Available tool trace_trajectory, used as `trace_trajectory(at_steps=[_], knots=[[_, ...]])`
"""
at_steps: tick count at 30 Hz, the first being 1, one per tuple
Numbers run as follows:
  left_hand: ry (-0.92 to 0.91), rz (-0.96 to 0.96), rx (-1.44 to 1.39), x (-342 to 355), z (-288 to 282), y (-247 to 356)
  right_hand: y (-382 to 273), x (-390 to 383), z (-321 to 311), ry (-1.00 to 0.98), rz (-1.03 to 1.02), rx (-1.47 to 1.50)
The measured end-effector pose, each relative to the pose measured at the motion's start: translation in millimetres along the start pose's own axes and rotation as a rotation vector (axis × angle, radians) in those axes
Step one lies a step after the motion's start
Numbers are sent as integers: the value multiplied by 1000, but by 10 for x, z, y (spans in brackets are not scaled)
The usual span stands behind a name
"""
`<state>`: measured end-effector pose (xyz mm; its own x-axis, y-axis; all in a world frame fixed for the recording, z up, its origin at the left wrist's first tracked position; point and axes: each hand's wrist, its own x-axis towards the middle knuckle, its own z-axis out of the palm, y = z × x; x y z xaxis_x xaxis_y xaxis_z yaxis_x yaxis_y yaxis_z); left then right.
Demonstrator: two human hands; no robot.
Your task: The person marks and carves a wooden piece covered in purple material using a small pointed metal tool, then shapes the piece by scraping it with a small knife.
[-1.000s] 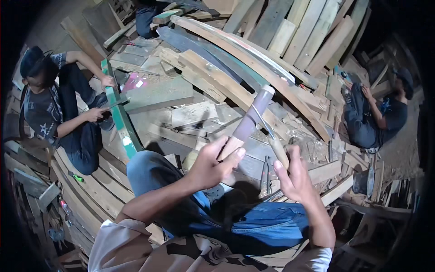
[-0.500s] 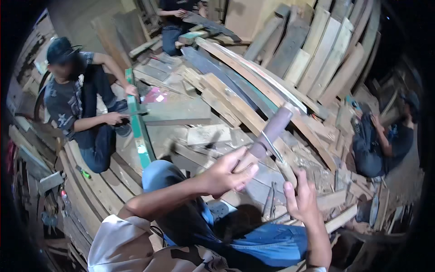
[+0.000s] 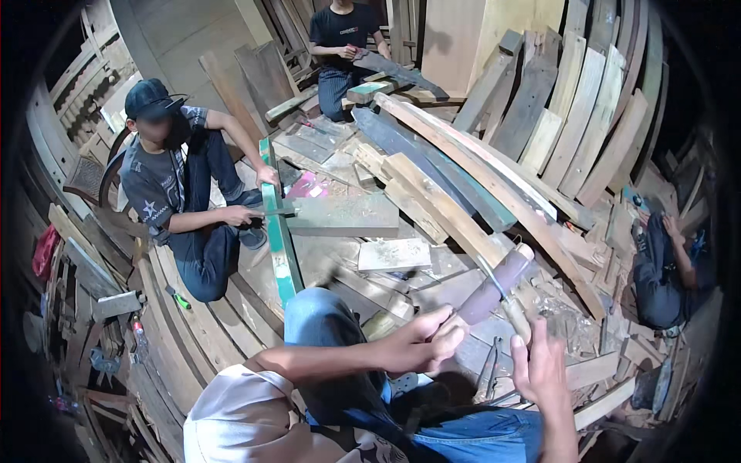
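Observation:
My left hand is wrapped round the pale handle of a round wooden mallet, whose dull purple-grey head points up and away to the right. My right hand grips the wooden handle of a chisel with a thin, slightly curved metal blade. That blade slants up to the left across the mallet head; I cannot tell whether they touch. Both tools are above my bent, jean-covered legs. Below them lies a dark metal tool with two long arms, partly in shadow.
At the left, a co-worker holds a green beam upright and a blade against it. Another person handles a saw at the back; a third sits at far right. Long planks lie ahead, and boards lean behind.
The whole view has shifted, so the scene sits farther right and lower. Both my hands have come down somewhat with the mallet and chisel, keeping their grip.

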<state>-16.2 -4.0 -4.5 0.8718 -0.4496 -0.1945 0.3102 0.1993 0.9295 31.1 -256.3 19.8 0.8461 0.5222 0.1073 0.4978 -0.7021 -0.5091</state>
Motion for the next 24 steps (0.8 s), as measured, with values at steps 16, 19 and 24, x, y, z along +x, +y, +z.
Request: trace_trajectory(at_steps=[16, 19, 24], knots=[[29, -59, -110, -7, 45, 10, 36, 16, 61, 59, 20, -206], [24, 0, -39, 24, -9, -103, -43, -29, 161, 7, -50, -154], [42, -21, -19, 21, -27, -95, -29, 29, 95, 9, 35, -232]])
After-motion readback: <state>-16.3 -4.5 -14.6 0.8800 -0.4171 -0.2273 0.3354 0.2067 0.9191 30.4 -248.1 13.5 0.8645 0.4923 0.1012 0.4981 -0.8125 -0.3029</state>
